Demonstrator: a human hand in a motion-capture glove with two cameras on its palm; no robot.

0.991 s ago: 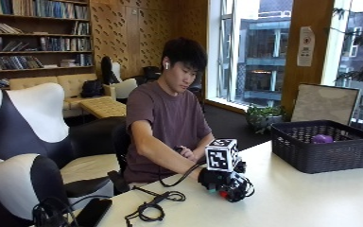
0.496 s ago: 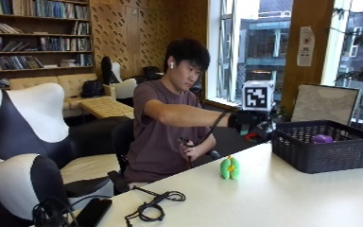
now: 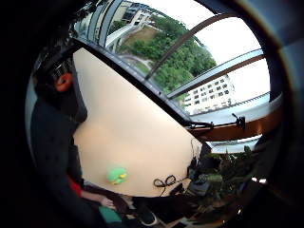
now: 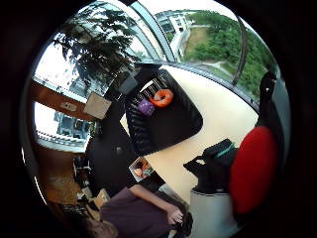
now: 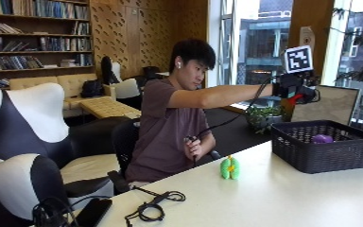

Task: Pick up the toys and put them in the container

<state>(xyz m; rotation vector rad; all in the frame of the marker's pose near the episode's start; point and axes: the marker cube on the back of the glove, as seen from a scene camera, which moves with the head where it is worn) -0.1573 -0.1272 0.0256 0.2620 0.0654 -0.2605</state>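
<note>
The right hand (image 5: 297, 91) now hangs above the basket (image 5: 323, 146), lifted off the table (image 5: 276, 198) — curled fingers grip a red toy (image 4: 252, 168). Release comes next; the green toy (image 5: 229, 168) remains well behind.

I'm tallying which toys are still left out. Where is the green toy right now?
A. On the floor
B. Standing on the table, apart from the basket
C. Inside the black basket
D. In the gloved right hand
B: the green toy stands on the table, apart from the black basket, while the gloved right hand is raised above the basket holding something red.
</note>
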